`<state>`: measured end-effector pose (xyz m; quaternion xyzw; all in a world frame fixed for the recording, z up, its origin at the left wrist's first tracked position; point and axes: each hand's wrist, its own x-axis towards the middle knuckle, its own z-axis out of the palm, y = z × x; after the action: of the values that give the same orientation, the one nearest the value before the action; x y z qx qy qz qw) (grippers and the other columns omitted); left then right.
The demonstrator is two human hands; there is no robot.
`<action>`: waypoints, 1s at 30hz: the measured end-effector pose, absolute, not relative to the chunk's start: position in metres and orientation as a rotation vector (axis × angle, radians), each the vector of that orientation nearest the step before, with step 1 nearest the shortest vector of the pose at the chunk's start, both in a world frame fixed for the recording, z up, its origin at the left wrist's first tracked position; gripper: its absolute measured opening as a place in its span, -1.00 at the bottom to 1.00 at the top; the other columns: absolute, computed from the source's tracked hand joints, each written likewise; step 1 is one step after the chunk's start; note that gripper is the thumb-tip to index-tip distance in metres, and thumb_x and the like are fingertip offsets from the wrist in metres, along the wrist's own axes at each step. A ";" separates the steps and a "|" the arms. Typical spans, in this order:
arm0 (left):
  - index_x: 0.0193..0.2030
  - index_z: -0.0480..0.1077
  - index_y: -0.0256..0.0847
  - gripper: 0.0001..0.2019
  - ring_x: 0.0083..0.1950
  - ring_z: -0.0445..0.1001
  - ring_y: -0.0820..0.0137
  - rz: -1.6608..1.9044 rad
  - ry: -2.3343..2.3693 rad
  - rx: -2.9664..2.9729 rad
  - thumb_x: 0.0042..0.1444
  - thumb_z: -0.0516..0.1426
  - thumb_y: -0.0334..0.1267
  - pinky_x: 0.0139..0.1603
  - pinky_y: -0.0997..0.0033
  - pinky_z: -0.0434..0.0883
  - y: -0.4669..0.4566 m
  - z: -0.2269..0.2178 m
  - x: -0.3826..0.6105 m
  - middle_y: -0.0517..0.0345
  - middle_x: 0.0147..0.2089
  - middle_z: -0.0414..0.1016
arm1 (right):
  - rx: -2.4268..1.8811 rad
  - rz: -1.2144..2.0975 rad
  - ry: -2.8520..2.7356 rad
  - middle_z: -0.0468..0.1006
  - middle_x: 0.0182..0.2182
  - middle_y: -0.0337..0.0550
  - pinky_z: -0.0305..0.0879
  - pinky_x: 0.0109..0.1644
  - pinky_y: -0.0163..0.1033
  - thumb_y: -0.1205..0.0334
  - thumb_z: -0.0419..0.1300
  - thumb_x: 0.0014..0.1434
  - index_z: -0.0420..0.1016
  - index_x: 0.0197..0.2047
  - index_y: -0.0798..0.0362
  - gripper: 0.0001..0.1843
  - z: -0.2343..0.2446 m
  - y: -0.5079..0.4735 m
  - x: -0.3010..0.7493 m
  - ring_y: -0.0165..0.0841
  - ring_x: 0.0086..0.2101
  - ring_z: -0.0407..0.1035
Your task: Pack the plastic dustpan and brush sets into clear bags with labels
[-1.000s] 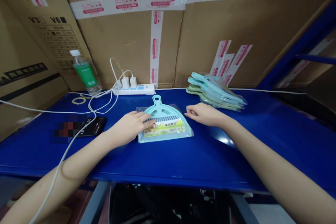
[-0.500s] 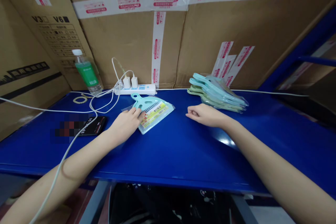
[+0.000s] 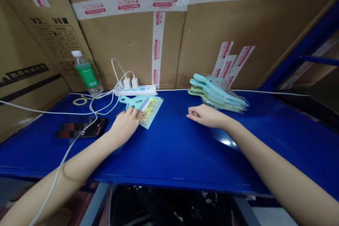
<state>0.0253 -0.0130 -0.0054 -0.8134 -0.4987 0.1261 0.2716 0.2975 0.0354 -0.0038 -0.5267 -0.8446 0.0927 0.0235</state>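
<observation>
A mint-green dustpan set in a clear bag [image 3: 147, 107] lies on the blue table [image 3: 172, 152], turned with its handle pointing left toward the power strip. My left hand [image 3: 124, 125] rests flat on the bag's near left edge, fingers stretched over it. My right hand [image 3: 205, 116] lies on the table in a loose fist with nothing in it, just in front of a stack of several bagged dustpan sets [image 3: 218, 93].
A white power strip [image 3: 137, 91] with chargers and white cables sits at the back. A green-labelled bottle [image 3: 86, 74] and a bead bracelet [image 3: 79, 101] are at the back left, a black device [image 3: 92, 127] nearer me. Taped cardboard boxes [image 3: 212, 42] wall the back.
My left hand has slid the bagged dustpan set from the table's middle to the back left, turning its handle leftward. My right hand has stayed where it was.
</observation>
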 end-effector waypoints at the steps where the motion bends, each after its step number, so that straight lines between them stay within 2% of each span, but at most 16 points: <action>1: 0.03 0.39 -0.41 -0.64 -0.06 0.43 0.16 0.354 -1.352 -2.183 0.14 -0.05 -0.59 -0.24 0.30 0.45 -0.013 -0.005 0.025 -0.17 -0.13 0.47 | -1.635 0.288 -2.614 0.28 -0.65 -0.30 -0.01 -0.47 -0.32 0.25 0.00 0.19 0.10 -0.56 -0.01 -0.71 -0.004 0.035 0.297 -0.41 -0.58 0.15; 15: 0.06 0.37 -0.43 -0.61 -0.09 0.43 0.17 0.357 -1.401 -2.140 0.10 -0.04 -0.62 -0.25 0.32 0.39 -0.012 -0.002 0.022 -0.16 -0.17 0.48 | -1.547 0.181 -2.592 0.30 -0.66 -0.29 -0.04 -0.49 -0.33 0.25 0.00 0.17 0.12 -0.56 0.00 -0.73 -0.009 0.034 0.292 -0.42 -0.61 0.16; 21: 0.13 0.29 -0.37 -0.55 -0.04 0.42 0.17 0.236 -1.167 -2.259 0.10 -0.06 -0.61 -0.12 0.24 0.37 -0.016 -0.001 0.026 -0.12 -0.01 0.45 | -1.356 0.042 -2.680 0.25 -0.64 -0.28 -0.10 -0.46 -0.31 0.24 -0.02 0.21 0.00 -0.60 0.01 -0.64 -0.016 0.029 0.278 -0.43 -0.58 0.10; 23: 0.08 0.32 -0.33 -0.62 -0.05 0.42 0.20 0.133 -1.084 -2.344 0.14 -0.06 -0.55 -0.10 0.24 0.36 -0.015 -0.002 0.029 -0.08 -0.04 0.46 | -1.249 -0.001 -2.731 0.30 -0.61 -0.26 -0.09 -0.44 -0.30 0.25 -0.02 0.23 0.02 -0.61 0.02 -0.63 -0.018 0.027 0.274 -0.43 -0.56 0.14; 25: -0.06 0.37 -0.31 -0.75 -0.13 0.44 0.24 0.052 -1.015 -2.462 0.21 -0.07 -0.45 -0.13 0.28 0.37 -0.015 -0.004 0.032 -0.03 -0.15 0.47 | -1.148 -0.032 -2.790 0.36 -0.58 -0.23 -0.09 -0.43 -0.29 0.26 -0.04 0.26 0.09 -0.61 0.03 -0.62 -0.020 0.025 0.271 -0.42 -0.53 0.20; 28: -0.28 0.34 -0.26 -0.81 -0.29 0.43 0.33 -0.004 -0.902 -2.645 0.24 -0.08 -0.38 -0.24 0.36 0.37 -0.018 -0.007 0.037 0.06 -0.28 0.44 | -1.037 -0.066 -2.871 0.45 -0.55 -0.19 -0.09 -0.42 -0.28 0.24 -0.06 0.31 0.23 -0.59 0.06 -0.58 -0.022 0.022 0.268 -0.40 -0.50 0.28; 30: -0.32 0.31 -0.24 -0.84 -0.37 0.41 0.37 0.011 -0.820 -2.738 0.22 -0.07 -0.40 -0.33 0.40 0.34 -0.021 -0.008 0.040 0.11 -0.34 0.42 | -1.000 -0.101 -2.907 0.49 -0.54 -0.17 -0.10 -0.43 -0.28 0.21 -0.07 0.34 0.32 -0.56 0.07 -0.56 -0.023 0.020 0.266 -0.39 -0.49 0.33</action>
<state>0.0397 -0.0213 -0.0077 -0.9483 -0.2839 0.0040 0.1415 0.2657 0.0198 -0.0228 -0.3248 -0.9446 -0.0328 0.0331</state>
